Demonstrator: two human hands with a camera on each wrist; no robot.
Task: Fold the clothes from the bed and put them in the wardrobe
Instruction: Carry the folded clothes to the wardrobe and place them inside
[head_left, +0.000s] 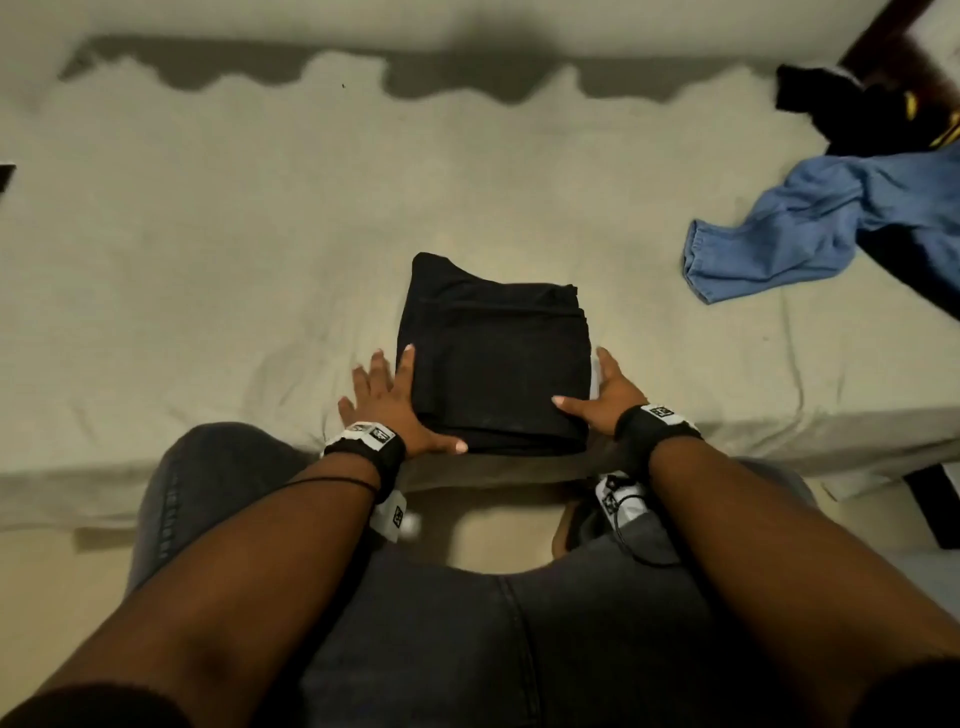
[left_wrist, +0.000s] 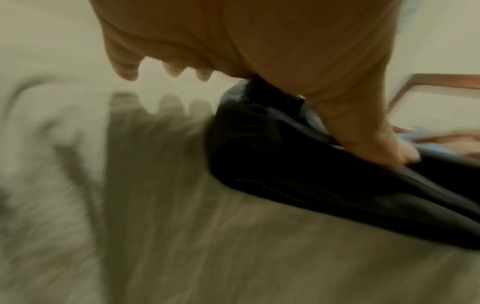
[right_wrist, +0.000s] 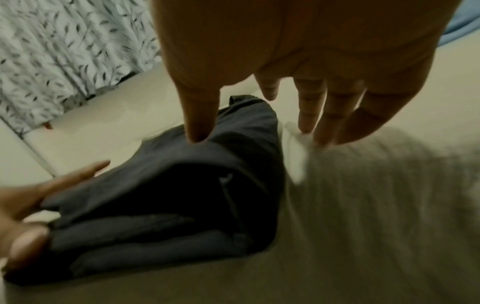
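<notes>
A black garment (head_left: 493, 353), folded into a thick square, lies on the beige bed sheet (head_left: 208, 234) near the front edge. My left hand (head_left: 395, 400) lies at its left side, fingers spread straight on the sheet and thumb along the front edge. My right hand (head_left: 602, 397) is at its right side, thumb on top and straight fingers against the sheet. The left wrist view shows the left thumb (left_wrist: 376, 152) pressing on the black garment (left_wrist: 285, 164). In the right wrist view the right thumb (right_wrist: 200, 123) rests on the black garment (right_wrist: 168, 195).
A crumpled blue garment (head_left: 810, 234) and a black one with yellow trim (head_left: 872, 109) lie at the bed's far right, by a dark wooden frame (head_left: 893, 47). A leaf-patterned curtain (right_wrist: 64, 51) hangs beyond the bed. My grey-jeaned legs (head_left: 467, 623) stand against the bed's front edge.
</notes>
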